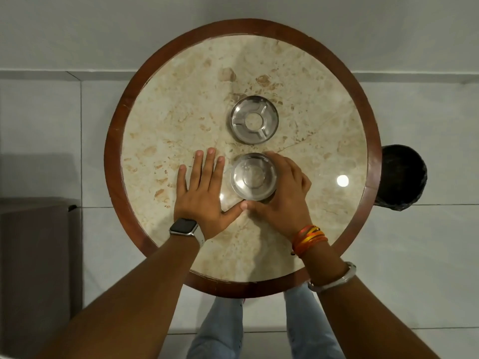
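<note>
A round marble table (166,104) with a brown wooden rim fills the middle of the head view. A steel ashtray (254,119) with a centre hole and three grooves sits on it, past the middle. Just nearer to me stands a clear drinking glass (254,176), seen from above. My right hand (282,195) grips the glass, with fingers curled round its right side and the thumb at its near edge. My left hand (204,193) lies flat on the marble left of the glass, fingers straight and spread, its thumb tip touching my right thumb.
A black bin (403,177) stands on the floor by the table's right edge. A brown piece of furniture (36,255) stands at the left. Grey floor tiles surround the table, and my legs in jeans (220,330) are below its near edge.
</note>
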### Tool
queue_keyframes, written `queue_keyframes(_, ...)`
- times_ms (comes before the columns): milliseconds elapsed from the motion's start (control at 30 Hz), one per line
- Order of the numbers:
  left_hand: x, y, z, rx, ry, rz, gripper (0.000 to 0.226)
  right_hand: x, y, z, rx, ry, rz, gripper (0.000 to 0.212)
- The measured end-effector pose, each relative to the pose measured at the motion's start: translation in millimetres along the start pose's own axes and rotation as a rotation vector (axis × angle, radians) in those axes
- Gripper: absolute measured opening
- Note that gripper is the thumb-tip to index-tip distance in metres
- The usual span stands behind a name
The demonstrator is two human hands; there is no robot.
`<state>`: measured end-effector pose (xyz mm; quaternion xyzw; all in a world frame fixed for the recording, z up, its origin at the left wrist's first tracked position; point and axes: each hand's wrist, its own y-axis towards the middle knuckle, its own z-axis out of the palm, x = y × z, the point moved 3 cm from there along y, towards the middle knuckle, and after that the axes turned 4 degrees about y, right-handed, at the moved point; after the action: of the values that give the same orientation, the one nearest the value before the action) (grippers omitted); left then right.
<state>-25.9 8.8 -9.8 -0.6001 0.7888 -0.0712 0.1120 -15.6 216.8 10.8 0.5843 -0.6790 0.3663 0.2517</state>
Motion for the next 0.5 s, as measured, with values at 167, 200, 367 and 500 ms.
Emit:
queue_keyframes(167,-5.0,0.8,-2.8,-0.034,-0.053,-0.033,0.117,-4.2,8.3,-11.0,0.066,0.025,-0.052,0.104)
queue_keyframes(200,-8.4,0.8,-6.0,-0.067,-0.086,-0.033,0.115,-6.4,8.6,-15.1,0.072,0.046,-0.057,0.102)
queue_keyframes(367,-57.6,11.4,-25.2,-0.218,-0.159,0.063,0.102,-25.0,1.6,-60.4,-0.006,0.131,-0.098,0.113)
queue_keyframes(500,-111.5,29.3,-28.6,-0.221,-0.212,0.128,0.098,-49.8,-1.3,-106.7,-0.119,0.157,-0.120,0.112)
